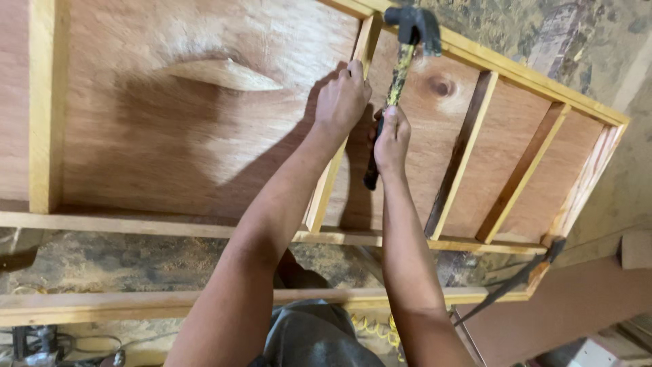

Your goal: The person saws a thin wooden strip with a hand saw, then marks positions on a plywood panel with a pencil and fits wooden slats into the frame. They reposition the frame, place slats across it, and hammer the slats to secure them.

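A large plywood panel [176, 136] with a light wooden frame lies in front of me, crossed by several slats. My left hand [341, 98] rests with pinched fingers on the top of one light slat [324, 183] near the far frame rail [516, 71]. My right hand [392, 139] grips the yellow-and-black handle of a claw hammer [409, 30]. The hammer's dark head is raised just above the far rail, beside the slat's upper end. Whether a nail is between my left fingers cannot be seen.
Two more slats [462, 153] [521, 173] cross the panel to the right. A loose wooden strip [136, 304] lies below the frame over a dusty floor. A dark bar [509, 282] leans at the frame's lower right corner. A brown board [577, 306] sits at bottom right.
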